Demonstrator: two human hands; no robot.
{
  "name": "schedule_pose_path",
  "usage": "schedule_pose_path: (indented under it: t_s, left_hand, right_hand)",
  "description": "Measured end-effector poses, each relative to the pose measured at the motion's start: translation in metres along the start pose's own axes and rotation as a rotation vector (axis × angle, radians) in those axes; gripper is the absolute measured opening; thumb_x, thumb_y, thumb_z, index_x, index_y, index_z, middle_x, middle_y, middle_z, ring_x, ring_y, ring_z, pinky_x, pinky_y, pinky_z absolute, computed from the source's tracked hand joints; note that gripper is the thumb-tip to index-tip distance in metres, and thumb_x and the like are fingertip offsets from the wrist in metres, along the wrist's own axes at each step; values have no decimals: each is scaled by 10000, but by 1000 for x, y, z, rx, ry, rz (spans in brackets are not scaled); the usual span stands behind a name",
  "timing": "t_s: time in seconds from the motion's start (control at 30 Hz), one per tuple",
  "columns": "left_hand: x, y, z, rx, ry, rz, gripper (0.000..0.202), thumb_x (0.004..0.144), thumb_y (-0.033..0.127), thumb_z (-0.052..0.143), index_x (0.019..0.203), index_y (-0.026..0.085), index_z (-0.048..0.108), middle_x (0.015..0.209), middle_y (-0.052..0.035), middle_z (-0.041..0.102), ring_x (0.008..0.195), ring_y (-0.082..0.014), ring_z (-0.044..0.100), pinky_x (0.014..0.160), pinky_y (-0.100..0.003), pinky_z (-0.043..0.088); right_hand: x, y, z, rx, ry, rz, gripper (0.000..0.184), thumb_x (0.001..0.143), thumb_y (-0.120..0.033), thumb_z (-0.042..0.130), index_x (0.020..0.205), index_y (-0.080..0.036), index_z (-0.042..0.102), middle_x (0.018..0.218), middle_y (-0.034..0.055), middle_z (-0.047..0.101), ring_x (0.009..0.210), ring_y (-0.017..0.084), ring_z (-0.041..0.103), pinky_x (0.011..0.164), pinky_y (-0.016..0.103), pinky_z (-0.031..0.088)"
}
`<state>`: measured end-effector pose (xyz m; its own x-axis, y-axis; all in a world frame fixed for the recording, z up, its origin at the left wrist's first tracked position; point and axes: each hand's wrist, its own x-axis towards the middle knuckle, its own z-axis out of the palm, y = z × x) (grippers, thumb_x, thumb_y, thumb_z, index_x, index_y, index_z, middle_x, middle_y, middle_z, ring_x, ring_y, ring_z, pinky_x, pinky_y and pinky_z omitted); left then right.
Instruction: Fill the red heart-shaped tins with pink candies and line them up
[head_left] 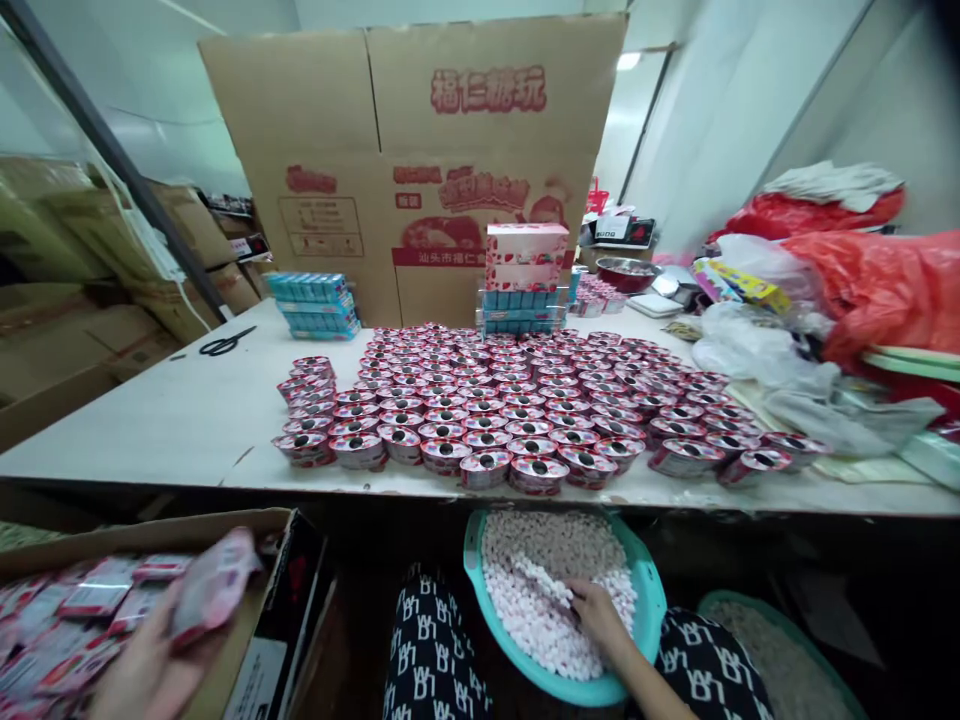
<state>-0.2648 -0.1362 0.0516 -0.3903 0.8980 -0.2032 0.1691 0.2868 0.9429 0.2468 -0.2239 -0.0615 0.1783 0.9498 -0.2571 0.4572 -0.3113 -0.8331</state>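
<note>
My left hand (pixel 142 670) is at the lower left over an open cardboard box (pixel 289 590) of pink packets and grips one pink packet (pixel 214 585), which is blurred. My right hand (pixel 596 612) is down in a teal basin (pixel 651 590) on my lap, fingers curled among small white and pink candies (pixel 540 575). Whether it holds any I cannot tell. On the white table (pixel 187 420) ahead stand several rows of small round red-and-white cups (pixel 487 400) with dark holes in their lids.
A big printed carton (pixel 420 130) stands upright at the table's back. Blue pack stacks (pixel 315 303), a pink box (pixel 527 255), scissors (pixel 225 343), a red bowl (pixel 626 272) and red and clear plastic bags (pixel 862 290) lie around. A second basin (pixel 780 650) sits at lower right.
</note>
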Motion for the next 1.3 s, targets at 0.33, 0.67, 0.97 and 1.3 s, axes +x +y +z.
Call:
schedule_pose_path:
  t_s: [0.33,0.67,0.97,1.3]
  left_hand:
    - [-111,33,232,-45,-626,159,466,531,186,673,982,150,564,946,-72,638,865,-201,593,800,-352,469]
    - [-146,9,322,430,-708,745,390,613,67,530,987,174,565,952,-57,570,936,-191,498,836,-331,396]
    - [-152,4,336,607,-710,748,456,590,2,488,1007,170,563,959,-67,547,923,-207,475,828,-326,380]
    - [-124,1,318,312,-654,688,326,660,178,606,984,204,579,919,-48,574,891,-186,528,815,-323,416]
  right_hand:
    - [-25,-55,-66,-186,4,17,356,634,-193,358,775,-135,680,492,-15,535,469,120,481,490,220,396]
    - [-43,-124,-112,-754,-56,-46,352,740,-151,380,920,-249,667,849,42,672,817,148,594,686,228,428]
    - [-41,-196,-83,-1240,-153,-154,279,787,-107,377,893,-118,636,861,157,655,831,201,620,717,291,452]
    - [-37,-102,-100,-1052,-84,125,304,785,-76,343,883,-146,623,931,129,635,856,196,600,701,273,421]
